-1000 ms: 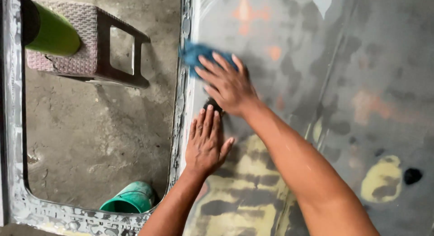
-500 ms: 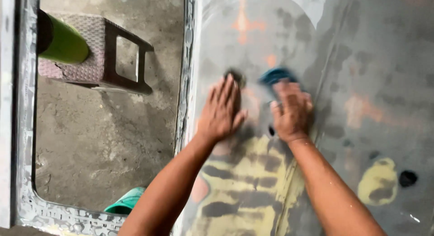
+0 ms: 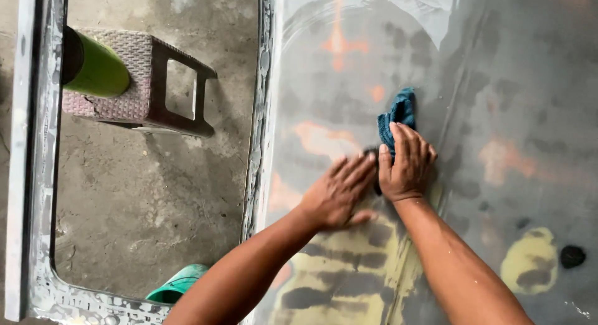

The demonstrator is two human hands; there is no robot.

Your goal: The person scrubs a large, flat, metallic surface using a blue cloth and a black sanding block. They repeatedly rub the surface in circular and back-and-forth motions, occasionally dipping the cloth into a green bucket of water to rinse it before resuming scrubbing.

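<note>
Nearest the bottom edge of the panel [image 3: 511, 101], two bare forearms reach up over patches of yellow filler. The left hand [image 3: 339, 194] lies flat on the metal, fingers spread and holding nothing, likely bracing. Just beside it, touching at the fingertips, the right hand [image 3: 406, 164] presses one blue cloth [image 3: 397, 116] against the wet grey surface, fingers together on top of it rather than pinching (the cloth sticks out past the fingertips). Through the panel's window opening, one green sandal [image 3: 177, 284] sits by the lower frame; farther off, one woven stool [image 3: 134, 82] carries one green cylinder [image 3: 93, 66].
</note>
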